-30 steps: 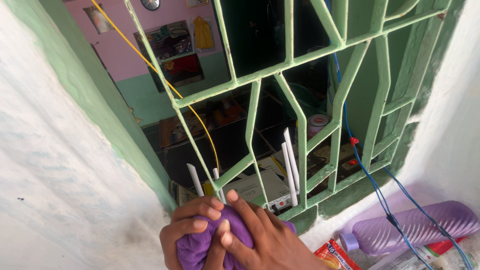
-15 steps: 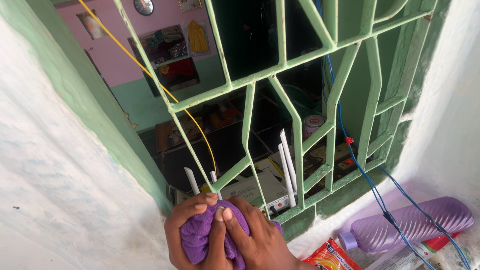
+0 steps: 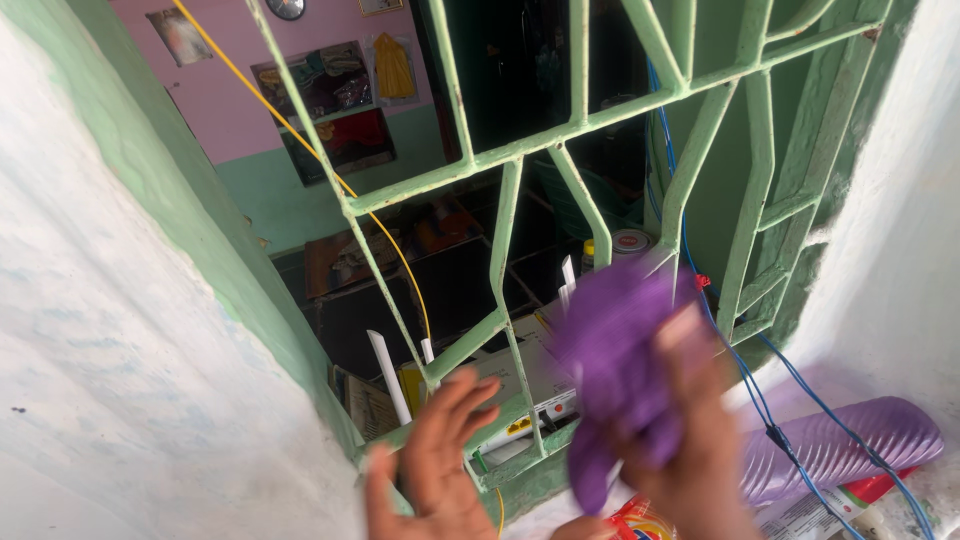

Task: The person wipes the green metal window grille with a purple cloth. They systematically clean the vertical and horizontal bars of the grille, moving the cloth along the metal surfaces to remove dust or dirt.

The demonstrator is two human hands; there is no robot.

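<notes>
Purple cloth (image 3: 615,360) lifted up in blurred right hand (image 3: 690,440) gripping it, left hand (image 3: 435,470) now spread open, wrists cut off

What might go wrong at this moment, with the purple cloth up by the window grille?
The cloth in the right hand swings close to the blue cables running through the green grille; it may snag and tug them. The router sits just behind the bars, so a pull could shift it. The purple bottle lies on its side and may roll if knocked.
</notes>
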